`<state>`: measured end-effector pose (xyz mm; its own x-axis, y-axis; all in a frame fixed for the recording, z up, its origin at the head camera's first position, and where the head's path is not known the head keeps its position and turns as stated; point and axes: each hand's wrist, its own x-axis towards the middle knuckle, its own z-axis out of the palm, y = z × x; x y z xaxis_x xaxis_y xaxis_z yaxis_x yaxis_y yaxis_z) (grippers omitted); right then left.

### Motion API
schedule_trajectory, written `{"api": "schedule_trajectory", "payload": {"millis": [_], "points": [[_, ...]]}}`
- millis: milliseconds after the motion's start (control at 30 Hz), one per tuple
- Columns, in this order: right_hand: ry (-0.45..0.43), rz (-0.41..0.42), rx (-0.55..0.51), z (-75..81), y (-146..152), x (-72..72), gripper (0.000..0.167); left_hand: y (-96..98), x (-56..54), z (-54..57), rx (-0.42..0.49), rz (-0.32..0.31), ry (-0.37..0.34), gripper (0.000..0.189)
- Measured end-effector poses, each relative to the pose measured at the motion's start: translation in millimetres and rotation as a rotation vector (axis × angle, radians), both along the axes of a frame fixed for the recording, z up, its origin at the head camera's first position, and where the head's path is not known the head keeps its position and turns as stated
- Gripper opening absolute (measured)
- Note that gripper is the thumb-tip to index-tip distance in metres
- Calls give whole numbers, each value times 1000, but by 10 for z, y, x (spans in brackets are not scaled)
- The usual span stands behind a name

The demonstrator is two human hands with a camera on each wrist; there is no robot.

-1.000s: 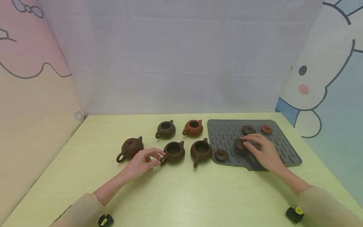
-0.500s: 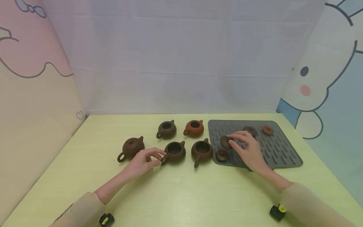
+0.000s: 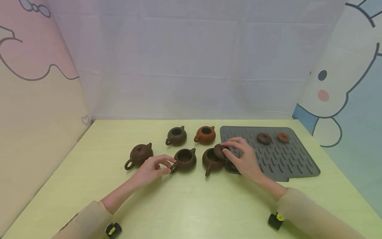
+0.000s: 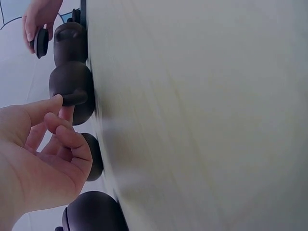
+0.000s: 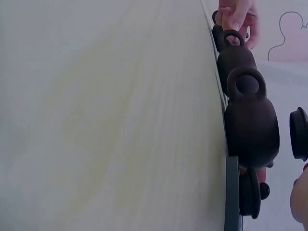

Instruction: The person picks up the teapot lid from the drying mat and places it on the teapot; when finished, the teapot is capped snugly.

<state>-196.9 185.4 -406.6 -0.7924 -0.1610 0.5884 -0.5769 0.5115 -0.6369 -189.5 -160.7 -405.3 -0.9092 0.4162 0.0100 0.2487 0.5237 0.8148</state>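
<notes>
My left hand (image 3: pixel 152 168) pinches the loop handle (image 4: pixel 74 98) of a dark brown lidless teapot (image 3: pixel 185 167) between thumb and finger; the pot stands upright on the table. My right hand (image 3: pixel 244 158) holds a dark round teapot lid (image 3: pixel 219 152) between thumb and fingers. In the head view this lid overlaps the opening of a second lidless brown teapot (image 3: pixel 213 165); in the right wrist view the same lid (image 5: pixel 298 134) hangs apart from the pot, above its height. Another dark lid (image 5: pixel 249 192) lies on the mat's near-left corner, mostly hidden by my right hand in the head view.
A lidded brown teapot (image 3: pixel 140 156) stands left of my left hand. Farther back are an open dark teapot (image 3: pixel 176 137) and an open reddish one (image 3: pixel 205 136). The grey ridged mat (image 3: pixel 277 159) at right bears a dark lid (image 3: pixel 264 138) and a reddish lid (image 3: pixel 283 137).
My right hand has carried the dark lid leftward from over the mat to over the right-hand open teapot. My left hand has stayed at the handle of its teapot.
</notes>
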Motion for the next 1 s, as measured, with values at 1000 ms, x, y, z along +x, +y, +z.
{"api": "schedule_trajectory", "payload": {"millis": [1000], "points": [[-107,139,-11,73,-958,-88,19,-10,22,41,51,-22,-34,29]]}}
